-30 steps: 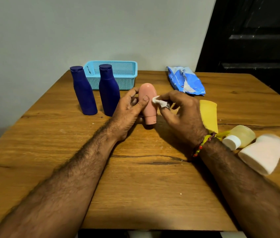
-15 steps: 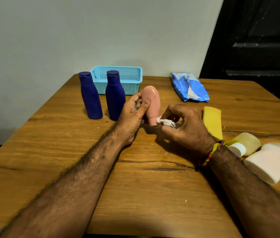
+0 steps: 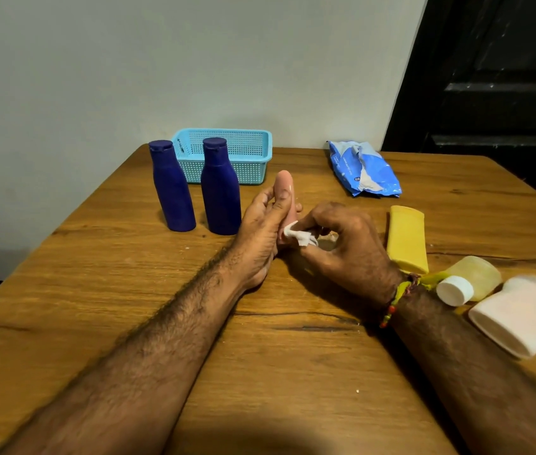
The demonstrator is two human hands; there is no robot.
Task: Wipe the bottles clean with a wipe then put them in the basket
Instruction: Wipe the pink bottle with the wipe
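My left hand (image 3: 265, 221) grips a small pink bottle (image 3: 284, 187), which stands on its cap at the table's middle, edge-on to me. My right hand (image 3: 342, 244) pinches a small white wipe (image 3: 298, 236) against the bottle's lower end. Two dark blue bottles (image 3: 171, 188) (image 3: 220, 188) stand upright left of my hands. Behind them sits the light blue basket (image 3: 253, 142), nothing visible inside. To the right lie a yellow tube (image 3: 408, 238), a pale yellow bottle with a white cap (image 3: 476, 277) and a white bottle (image 3: 519, 313).
A blue pack of wipes (image 3: 363, 169) lies at the back right of the wooden table (image 3: 276, 372). A pale wall stands behind the table, and a dark doorway is at the right.
The pink bottle has turned from face-on to edge-on in my left hand. My right hand moved the wipe from the bottle's side down to its lower end.
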